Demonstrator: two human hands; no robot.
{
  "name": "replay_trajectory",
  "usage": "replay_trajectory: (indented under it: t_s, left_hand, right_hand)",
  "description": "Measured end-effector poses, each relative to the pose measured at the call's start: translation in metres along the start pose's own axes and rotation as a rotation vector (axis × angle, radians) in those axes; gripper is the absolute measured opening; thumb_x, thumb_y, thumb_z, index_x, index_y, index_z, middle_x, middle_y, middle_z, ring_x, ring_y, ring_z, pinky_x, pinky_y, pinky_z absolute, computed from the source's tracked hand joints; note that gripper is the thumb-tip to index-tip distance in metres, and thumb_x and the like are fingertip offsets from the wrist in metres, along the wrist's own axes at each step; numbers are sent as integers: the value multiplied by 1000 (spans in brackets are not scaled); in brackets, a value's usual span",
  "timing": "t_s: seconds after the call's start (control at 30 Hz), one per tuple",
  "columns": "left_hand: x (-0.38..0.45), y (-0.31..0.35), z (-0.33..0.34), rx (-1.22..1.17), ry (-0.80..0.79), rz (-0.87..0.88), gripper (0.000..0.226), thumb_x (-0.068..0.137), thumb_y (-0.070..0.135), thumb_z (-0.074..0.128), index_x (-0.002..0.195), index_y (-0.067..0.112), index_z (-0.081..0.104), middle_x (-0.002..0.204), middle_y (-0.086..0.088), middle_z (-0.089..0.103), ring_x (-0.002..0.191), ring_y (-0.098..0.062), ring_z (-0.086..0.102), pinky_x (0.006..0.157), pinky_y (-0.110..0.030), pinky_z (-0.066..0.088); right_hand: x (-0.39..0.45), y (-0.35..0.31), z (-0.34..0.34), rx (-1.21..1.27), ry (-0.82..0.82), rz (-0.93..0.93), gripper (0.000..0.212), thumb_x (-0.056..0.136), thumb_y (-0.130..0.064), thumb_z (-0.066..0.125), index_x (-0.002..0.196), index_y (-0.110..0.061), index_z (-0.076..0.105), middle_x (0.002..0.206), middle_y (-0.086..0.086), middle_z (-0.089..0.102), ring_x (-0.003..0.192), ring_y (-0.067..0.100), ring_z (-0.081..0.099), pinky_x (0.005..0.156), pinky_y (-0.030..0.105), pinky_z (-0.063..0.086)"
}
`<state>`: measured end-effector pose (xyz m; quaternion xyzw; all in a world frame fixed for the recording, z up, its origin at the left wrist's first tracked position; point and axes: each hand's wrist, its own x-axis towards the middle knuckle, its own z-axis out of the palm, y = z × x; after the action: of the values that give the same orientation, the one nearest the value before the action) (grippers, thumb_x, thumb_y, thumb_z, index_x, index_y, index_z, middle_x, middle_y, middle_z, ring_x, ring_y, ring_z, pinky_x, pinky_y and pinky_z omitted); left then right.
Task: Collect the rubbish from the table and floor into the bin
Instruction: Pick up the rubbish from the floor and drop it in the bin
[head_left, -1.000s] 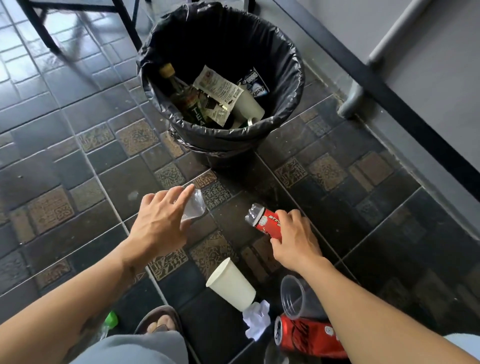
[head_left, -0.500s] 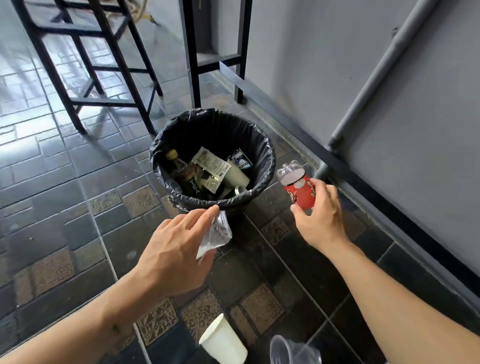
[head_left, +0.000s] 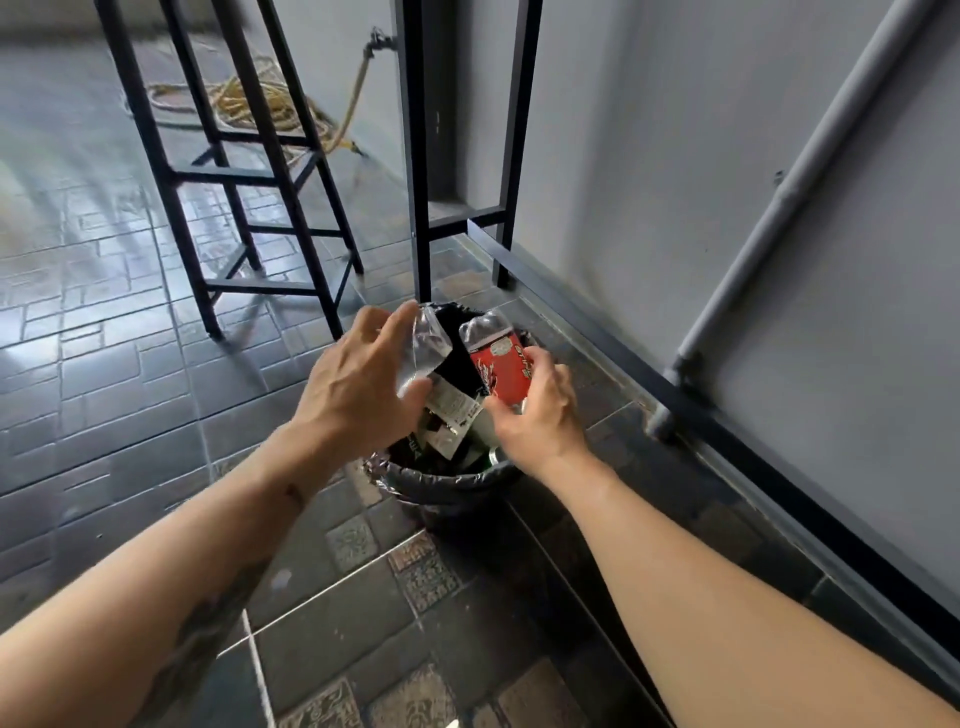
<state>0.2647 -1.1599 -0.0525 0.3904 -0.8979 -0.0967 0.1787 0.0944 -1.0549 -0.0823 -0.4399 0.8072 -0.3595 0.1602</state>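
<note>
A bin (head_left: 447, 480) lined with a black bag stands on the tiled floor near the wall, with paper wrappers and bottles inside. Both hands are held over its opening. My left hand (head_left: 358, 387) pinches a clear plastic bag (head_left: 426, 348) between thumb and fingers. My right hand (head_left: 540, 410) grips a plastic bottle with a red label (head_left: 496, 364), its clear bottom end pointing up and away. The hands and the two items hide most of the bin's inside.
A black metal stool frame (head_left: 249, 171) stands on the floor at the back left. Table legs (head_left: 421, 156) rise just behind the bin. A coiled yellow hose (head_left: 270, 104) lies farther back. A grey pipe (head_left: 779, 192) runs down the wall at the right.
Both hands have risen from the floor and moved over the bin, carrying the clear bag and the red-labelled bottle. The view has tilted up; the cups and can on the floor have left the frame.
</note>
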Motion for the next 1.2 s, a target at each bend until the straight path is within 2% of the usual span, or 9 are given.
replay_trajectory:
  t_s: [0.1,0.17,0.27,0.37,0.57,0.7,0.87,1.0,1.2]
  left_hand:
    - [10,-8,12,7,-137,-86,101,84,44,70,161,19,10,145,-12,46,129,-33,48,107,-43,39]
    - [7,-13,19,26,-170,-102,95,85,48,66,160,17,17,149,-10,44,135,-32,43,111,-44,34]
    - [-6,-18,26,24,-118,-69,73,84,38,61,151,18,41,142,-7,53,127,-33,52,107,-47,41]
    - [-22,-20,33,-12,-67,-5,55,84,19,64,139,17,57,133,-5,59,120,-34,57,102,-48,46]
    - [-38,-16,41,-76,-29,43,48,79,13,59,126,16,68,125,-4,65,111,-33,62,98,-47,50]
    - [-42,-13,48,-112,-12,100,46,78,15,55,121,16,71,122,-2,67,109,-31,64,96,-48,52]
    - [-39,-18,58,-262,75,72,38,81,0,61,113,16,74,116,0,68,101,-26,67,88,-37,55]
    - [-57,-12,51,-314,105,21,37,81,2,55,109,14,75,112,-2,69,91,-27,68,78,-40,57]
    - [-98,17,55,-286,17,169,37,78,5,54,110,12,73,111,-6,68,92,-30,68,78,-42,57]
  right_hand:
    - [6,3,8,-14,-114,86,97,85,-40,72,156,-15,10,145,14,39,134,30,40,108,41,35]
    - [8,4,7,-57,-152,70,95,87,-40,70,156,-13,10,153,14,33,140,30,34,112,38,30]
    - [7,9,1,-120,-177,50,81,87,-35,68,152,-13,25,148,16,40,134,32,42,108,41,36]
    - [4,13,-4,-219,-250,49,77,83,-25,64,150,-17,28,143,14,39,130,33,43,103,41,41]
    - [-4,9,0,-153,-307,48,85,84,-34,69,153,-20,22,144,9,38,130,28,44,104,37,39]
    - [-9,10,8,-159,-462,-22,97,81,-36,69,157,-28,9,156,4,33,139,23,40,111,42,37]
    - [-16,19,10,116,-319,50,82,80,-18,55,155,-23,23,153,6,40,133,17,50,105,37,48]
    - [-49,27,1,54,-146,31,71,78,-15,56,146,-22,39,138,2,50,122,18,55,97,37,53]
    - [-101,57,-8,-126,-242,27,68,81,-30,62,145,-25,38,142,-4,46,125,19,51,102,42,46]
